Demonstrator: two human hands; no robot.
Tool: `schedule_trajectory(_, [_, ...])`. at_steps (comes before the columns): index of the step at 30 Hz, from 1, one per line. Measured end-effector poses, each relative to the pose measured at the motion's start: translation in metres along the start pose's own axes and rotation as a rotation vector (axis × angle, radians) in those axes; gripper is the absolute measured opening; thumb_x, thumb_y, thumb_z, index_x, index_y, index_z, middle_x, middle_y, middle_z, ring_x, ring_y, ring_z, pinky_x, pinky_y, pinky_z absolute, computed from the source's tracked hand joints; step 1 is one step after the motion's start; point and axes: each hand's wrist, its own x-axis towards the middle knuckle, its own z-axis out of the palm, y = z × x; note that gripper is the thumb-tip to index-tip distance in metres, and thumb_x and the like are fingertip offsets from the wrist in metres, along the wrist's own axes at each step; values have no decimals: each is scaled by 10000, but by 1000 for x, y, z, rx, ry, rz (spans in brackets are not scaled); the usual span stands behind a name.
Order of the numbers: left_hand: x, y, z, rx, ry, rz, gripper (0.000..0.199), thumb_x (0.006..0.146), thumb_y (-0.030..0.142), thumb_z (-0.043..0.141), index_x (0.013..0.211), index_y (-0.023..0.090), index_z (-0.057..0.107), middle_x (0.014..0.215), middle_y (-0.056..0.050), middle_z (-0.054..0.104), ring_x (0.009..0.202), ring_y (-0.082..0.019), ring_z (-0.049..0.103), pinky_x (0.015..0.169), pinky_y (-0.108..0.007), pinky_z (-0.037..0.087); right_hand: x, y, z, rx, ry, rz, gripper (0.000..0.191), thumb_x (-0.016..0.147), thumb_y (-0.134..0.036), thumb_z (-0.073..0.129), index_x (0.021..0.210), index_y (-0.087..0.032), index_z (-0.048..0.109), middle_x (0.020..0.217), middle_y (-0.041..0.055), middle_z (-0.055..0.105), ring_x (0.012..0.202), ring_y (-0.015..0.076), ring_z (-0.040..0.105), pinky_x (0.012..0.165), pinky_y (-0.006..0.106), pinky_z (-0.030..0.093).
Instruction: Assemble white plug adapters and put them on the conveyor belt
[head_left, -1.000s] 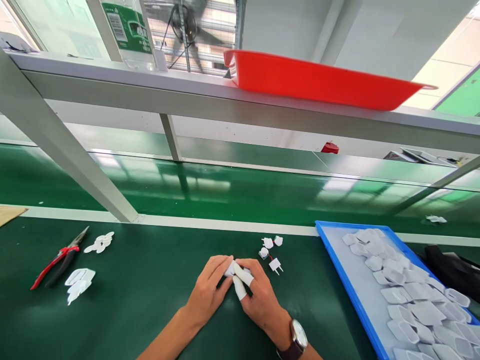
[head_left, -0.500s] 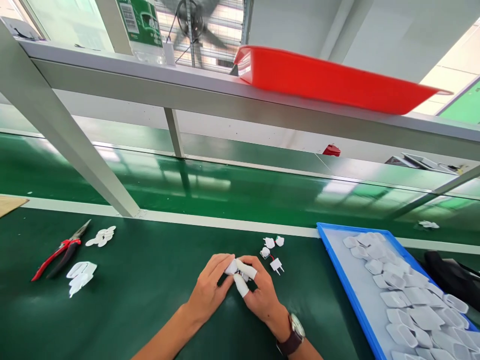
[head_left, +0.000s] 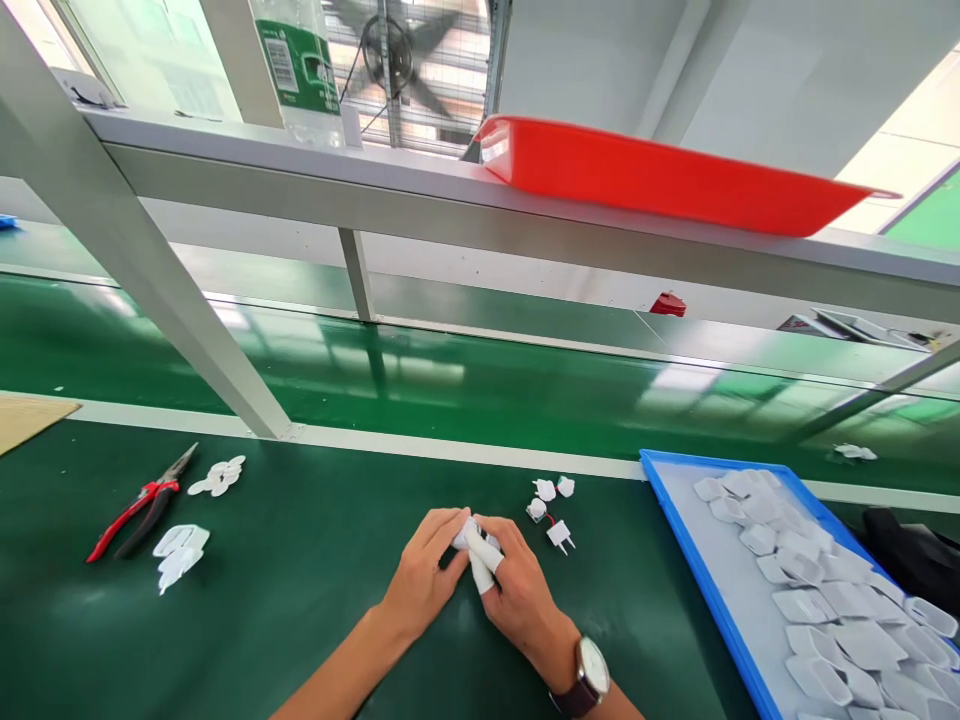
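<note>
Low in the frame's centre, both hands meet: left hand (head_left: 424, 580) and right hand (head_left: 517, 595) fingers clamped together on a small white part (head_left: 463, 533) between their tips.

Left of the hands lie red-handled pliers (head_left: 142, 503) beside white plastic pieces (head_left: 180, 553). To their right stands a blue tray (head_left: 701, 580) of white shells; above, a red tray (head_left: 675, 180) on the shelf.

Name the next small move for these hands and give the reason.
Probably keep pressing the small white part together: both the left hand and right hand pinch it at their fingertips above the green mat, and it looks not yet set down.
</note>
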Motion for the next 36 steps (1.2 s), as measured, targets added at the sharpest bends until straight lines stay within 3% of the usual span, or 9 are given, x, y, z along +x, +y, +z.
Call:
schedule_trajectory(4, [-6, -3, 0, 4, -35, -36, 384, 925, 116, 587, 1287, 241, 620, 1161, -78, 715, 1067, -202, 702, 931, -356, 615, -1, 3, 7, -93, -1, -39, 508, 863, 0, 437, 1323, -174, 564, 1212, 148, 641, 1099, 258, 613, 915, 463, 594])
schedule_trajectory(9, [3, -17, -3, 16, -159, -284, 364, 843, 187, 654, 1195, 271, 688, 1125, -59, 726, 1078, -241, 685, 966, -436, 588, 0, 4, 4, -197, 102, -55, 536, 915, -72, 486, 1447, -125, 446, 1306, 170, 626, 1218, 276, 581, 1057, 532, 521])
schedule_trajectory(13, [56, -60, -8, 144, -150, -409, 313, 776, 261, 679, 1081, 221, 739, 1046, -77, 716, 985, -269, 683, 935, -471, 578, 0, 5, 1, -236, 121, -88, 525, 882, -66, 516, 1406, -93, 489, 1276, 187, 625, 1217, 287, 567, 1048, 521, 526])
schedule_trajectory(17, [126, -111, -9, 255, -80, -503, 369, 784, 324, 679, 1108, 152, 714, 1098, -115, 675, 909, -250, 693, 913, -443, 572, -4, 13, 6, -263, -26, -172, 358, 758, -67, 585, 1102, -130, 662, 1189, 160, 638, 1120, 280, 578, 1053, 499, 515])
schedule_trajectory(21, [161, -140, -9, 340, -72, -604, 276, 866, 331, 694, 1064, 139, 683, 990, -66, 711, 851, -203, 688, 850, -420, 570, -7, 23, 13, -309, -89, -176, 219, 692, -86, 644, 897, -155, 677, 1191, 149, 621, 1104, 285, 563, 1079, 472, 485])
schedule_trajectory(25, [156, -140, -20, 397, -41, -639, 396, 800, 301, 727, 1146, 125, 648, 1051, -125, 717, 1008, -287, 686, 914, -471, 551, -7, 25, 11, -316, -57, -164, 150, 715, -98, 639, 845, -170, 661, 1185, 157, 625, 1113, 290, 561, 1076, 489, 467])
schedule_trajectory(29, [122, -110, -16, 363, -16, -543, 622, 803, 407, 623, 1350, 126, 528, 1324, -201, 610, 1292, -374, 546, 1060, -549, 470, -2, 19, 4, -338, -96, -161, 123, 776, -118, 638, 891, -157, 664, 1154, 148, 648, 1064, 267, 578, 1051, 445, 468])
schedule_trajectory(33, [84, -83, 16, 93, -317, -310, 612, 765, 438, 644, 1333, 222, 573, 1289, -92, 676, 1189, -308, 651, 981, -452, 566, 9, 18, -3, -382, -155, -148, 155, 841, -163, 610, 988, -156, 660, 1150, 114, 673, 1042, 230, 593, 943, 368, 503])
schedule_trajectory(36, [72, -74, 49, 17, -519, -96, 597, 814, 360, 562, 1397, 235, 550, 1424, -109, 614, 1320, -317, 573, 1077, -488, 496, 16, 17, -20, -435, -117, -50, 270, 874, -173, 587, 1139, -150, 630, 1147, 94, 688, 1048, 218, 607, 892, 347, 513])
